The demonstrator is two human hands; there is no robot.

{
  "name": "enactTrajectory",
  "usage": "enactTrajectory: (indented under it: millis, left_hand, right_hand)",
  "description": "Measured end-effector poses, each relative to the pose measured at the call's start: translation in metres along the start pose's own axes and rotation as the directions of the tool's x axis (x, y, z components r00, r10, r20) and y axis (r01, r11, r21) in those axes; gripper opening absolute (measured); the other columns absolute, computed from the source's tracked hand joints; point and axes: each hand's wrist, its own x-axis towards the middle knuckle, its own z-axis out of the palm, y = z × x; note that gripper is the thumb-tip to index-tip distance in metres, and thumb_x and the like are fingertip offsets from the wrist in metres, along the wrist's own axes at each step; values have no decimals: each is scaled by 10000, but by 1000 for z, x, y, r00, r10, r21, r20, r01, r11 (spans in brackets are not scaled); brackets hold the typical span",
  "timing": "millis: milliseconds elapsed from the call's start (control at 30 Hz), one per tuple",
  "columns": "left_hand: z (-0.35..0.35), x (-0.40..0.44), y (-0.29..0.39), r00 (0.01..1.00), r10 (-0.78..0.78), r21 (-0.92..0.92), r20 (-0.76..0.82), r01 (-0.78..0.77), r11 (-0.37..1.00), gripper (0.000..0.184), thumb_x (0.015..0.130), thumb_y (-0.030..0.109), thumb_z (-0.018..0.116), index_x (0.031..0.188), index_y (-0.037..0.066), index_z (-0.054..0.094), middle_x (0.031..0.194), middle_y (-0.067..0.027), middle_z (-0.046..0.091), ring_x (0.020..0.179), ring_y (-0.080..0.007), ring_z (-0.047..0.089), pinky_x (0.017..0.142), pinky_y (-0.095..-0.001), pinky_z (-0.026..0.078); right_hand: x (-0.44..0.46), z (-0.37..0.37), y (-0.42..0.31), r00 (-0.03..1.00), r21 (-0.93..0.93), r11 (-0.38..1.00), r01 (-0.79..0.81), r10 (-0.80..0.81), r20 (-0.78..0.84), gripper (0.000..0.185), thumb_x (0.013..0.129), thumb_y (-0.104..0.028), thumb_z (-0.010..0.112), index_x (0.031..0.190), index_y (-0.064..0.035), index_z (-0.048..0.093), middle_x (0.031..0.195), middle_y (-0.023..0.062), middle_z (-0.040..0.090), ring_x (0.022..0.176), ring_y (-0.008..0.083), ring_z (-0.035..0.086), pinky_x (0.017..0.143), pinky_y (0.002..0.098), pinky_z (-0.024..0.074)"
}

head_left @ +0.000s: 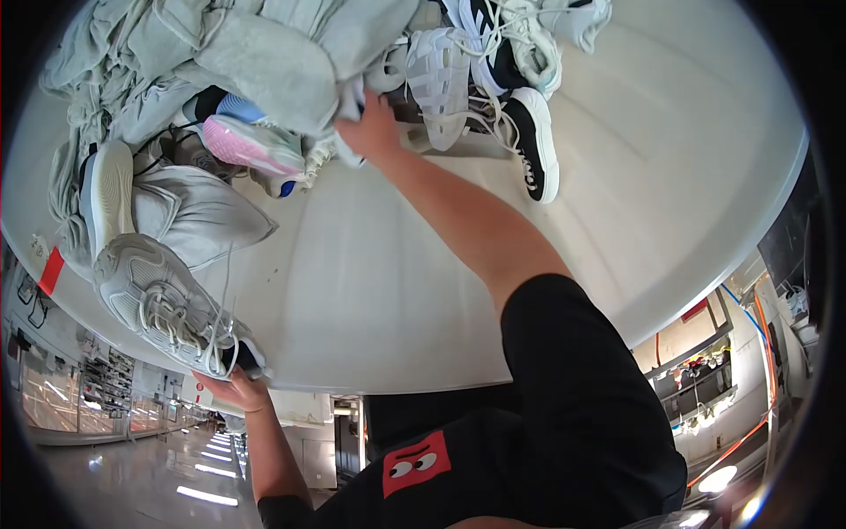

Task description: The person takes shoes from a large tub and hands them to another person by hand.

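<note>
My left hand (233,389) is closed around the heel end of a grey running shoe (167,304) with loose pale laces, at the table's near left edge. The shoe's toe points up and away. My right hand (374,130) reaches into the pile with bent fingers at a white, cloth-like piece (350,108). What its fingertips grip is partly hidden. To its left sit a pink-soled shoe (251,145) and grey cloths (264,75). On its right are a white strappy shoe (438,84) and a black sneaker with a white sole (533,145).
The pile lies on a large white round-edged table (652,176). Another pale-soled shoe (110,189) leans beside a grey cloth (203,207) at the left. Red tape (51,271) marks the left rim. Orange and blue hoses (763,353) hang at the right.
</note>
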Motion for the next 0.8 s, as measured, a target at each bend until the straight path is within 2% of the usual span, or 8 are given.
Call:
enactTrajectory:
  millis: [133, 200, 300, 367, 433, 533, 667, 800]
  left_hand:
    - [-5, -2, -5, 999, -31, -36, 20, 32, 999, 841, 918, 500, 627, 1434, -119, 384, 1413, -273, 483, 1283, -371, 496, 1091, -467, 363]
    - [-3, -3, -6, 998, -49, -66, 35, 52, 997, 861, 917, 501, 629, 1450, -119, 359, 1422, -271, 477, 1288, -369, 494, 1090, -466, 367]
    - [-5, -2, -8, 999, -30, -35, 38, 32, 999, 884, 910, 511, 633, 1454, -123, 346, 1432, -272, 469, 1287, -368, 501, 1086, -460, 376]
    - [-5, -2, -9, 998, -43, -33, 36, 44, 998, 889, 902, 513, 633, 1455, -121, 344, 1433, -272, 466, 1290, -364, 502, 1085, -459, 377]
    - [-4, 1, -3, 998, -50, -33, 33, 51, 998, 894, 888, 510, 627, 1456, -121, 345, 1438, -274, 462, 1297, -360, 501, 1082, -464, 382]
    - [-5, 0, -6, 996, -71, -37, 45, 73, 997, 888, 888, 502, 626, 1459, -118, 347, 1439, -276, 462, 1297, -363, 499, 1083, -465, 380]
    - [0, 1, -5, 999, -12, -97, 33, 15, 995, 858, 903, 479, 633, 1455, -119, 361, 1438, -272, 463, 1301, -368, 491, 1101, -462, 361]
    - [-2, 3, -6, 998, 23, -56, 59, -19, 998, 817, 903, 422, 606, 1444, -142, 367, 1437, -279, 463, 1311, -396, 489, 1109, -468, 355]
  right_hand:
    - [-5, -26, 38, 912, 438, 863, -251, 59, 406, 702, 831, -303, 640, 1452, -53, 426, 1196, 266, 631, 1141, 396, 621, 957, 492, 497]
    - [21, -46, 42, 979, 270, 942, -197, 173, 111, 651, 849, -262, 626, 1448, -86, 443, 1083, 226, 676, 1029, 336, 676, 900, 446, 528]
    - [76, -33, 64, 928, 161, 933, -321, 275, 253, 641, 858, -252, 609, 1458, -102, 439, 1136, 219, 670, 1033, 326, 672, 896, 423, 527]
    - [89, -49, 21, 788, 172, 819, -547, 435, 436, 652, 858, -256, 603, 1468, -105, 429, 1186, 222, 664, 1064, 330, 668, 908, 414, 527]
    - [98, -49, 6, 711, 13, 815, -580, 498, 497, 642, 855, -295, 608, 1452, -99, 475, 1312, 246, 622, 1200, 373, 622, 996, 418, 507]
    - [117, -15, 52, 897, -350, 933, -81, 221, 382, 589, 855, -322, 624, 1385, -73, 557, 1328, 247, 615, 1247, 387, 593, 1019, 416, 503]
    - [66, -63, 21, 958, -288, 957, -33, 113, 265, 725, 814, -401, 694, 1384, 21, 543, 1187, 296, 669, 1149, 396, 645, 995, 417, 503]
    - [2, -153, -15, 950, -278, 956, -90, 166, 264, 562, 834, -365, 706, 1266, -14, 626, 1165, 254, 673, 1125, 405, 629, 948, 461, 501]
